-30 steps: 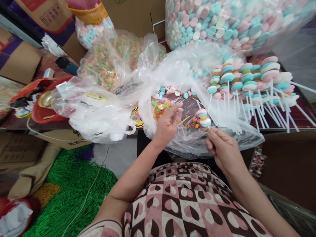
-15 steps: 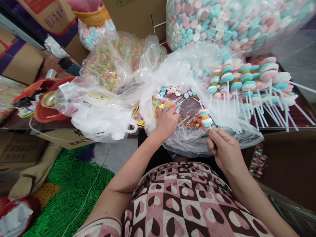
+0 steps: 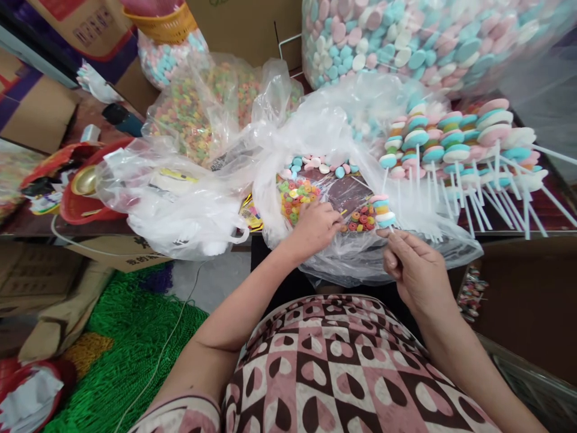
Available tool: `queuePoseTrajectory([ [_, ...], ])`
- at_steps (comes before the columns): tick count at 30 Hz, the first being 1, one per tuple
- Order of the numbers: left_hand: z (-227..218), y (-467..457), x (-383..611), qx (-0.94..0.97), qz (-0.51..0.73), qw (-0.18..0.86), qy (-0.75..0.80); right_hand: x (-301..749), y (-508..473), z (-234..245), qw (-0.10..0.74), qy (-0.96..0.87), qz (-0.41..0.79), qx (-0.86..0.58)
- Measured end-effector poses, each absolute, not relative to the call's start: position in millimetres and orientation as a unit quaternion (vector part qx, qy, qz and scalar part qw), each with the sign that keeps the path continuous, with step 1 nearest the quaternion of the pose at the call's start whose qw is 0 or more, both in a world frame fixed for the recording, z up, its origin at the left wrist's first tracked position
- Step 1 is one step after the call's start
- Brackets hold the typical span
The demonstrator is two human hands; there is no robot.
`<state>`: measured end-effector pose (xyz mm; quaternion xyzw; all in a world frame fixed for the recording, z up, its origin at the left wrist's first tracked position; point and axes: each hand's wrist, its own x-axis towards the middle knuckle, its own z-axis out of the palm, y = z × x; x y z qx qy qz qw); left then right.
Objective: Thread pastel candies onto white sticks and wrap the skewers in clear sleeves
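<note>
Threading seems in hand: right grip [image 3: 417, 264] pinches a candy stick [image 3: 384, 211], left grip [image 3: 315, 228], hold unclear, rests by gummy rings [image 3: 297, 195]; adding one would need steady aim.

Dark red-brown table [image 3: 97, 111] spans the view. Brown cardboard carton with purple and red print [image 3: 92, 30] stands back left; large brown cardboard box [image 3: 252, 30] rises behind centre. Smooth grey floor [image 3: 224, 282] lies partly under glossy green strands [image 3: 121, 337]. Light is soft, whitish.
</note>
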<state>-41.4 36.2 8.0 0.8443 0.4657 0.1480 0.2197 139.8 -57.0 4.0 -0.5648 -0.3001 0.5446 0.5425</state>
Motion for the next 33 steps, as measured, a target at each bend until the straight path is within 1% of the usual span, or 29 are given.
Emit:
queuePoseTrajectory([
  [5,1,32,-36,0.877,0.092,0.136,0.451,142,-58,2,0.548,-0.307,0.531,-0.569],
  [8,4,27,-38,0.894,0.084,0.094,0.431,142,-58,-1,0.556,-0.294,0.538,-0.561],
  [10,5,24,-39,0.898,0.092,0.078,0.423,141,-57,-2,0.56,-0.285,0.541,-0.559],
  [12,6,22,-38,0.896,0.095,0.087,0.425,141,-57,-2,0.563,-0.279,0.541,-0.559],
  [14,7,22,-38,0.887,0.106,0.127,0.431,141,-58,-2,0.562,-0.283,0.539,-0.56],
  [16,8,24,-38,0.861,0.152,0.211,0.438,141,-59,-1,0.556,-0.291,0.537,-0.564],
  [18,9,27,-40,0.787,0.234,0.346,0.453,141,-61,0,0.541,-0.305,0.54,-0.568],
  [21,10,31,-44,0.569,0.375,0.576,0.452,140,-65,1,0.514,-0.33,0.556,-0.564],
  [23,10,32,-46,0.425,0.436,0.668,0.427,140,-68,1,0.499,-0.345,0.569,-0.555],
  [25,11,31,-48,0.341,0.463,0.711,0.405,140,-70,0,0.484,-0.36,0.581,-0.546],
  [27,11,30,-49,0.305,0.471,0.731,0.387,139,-72,-2,0.466,-0.379,0.59,-0.539],
  [33,12,29,-49,0.31,0.496,0.723,0.368,136,-76,-7,0.424,-0.391,0.592,-0.564],
])
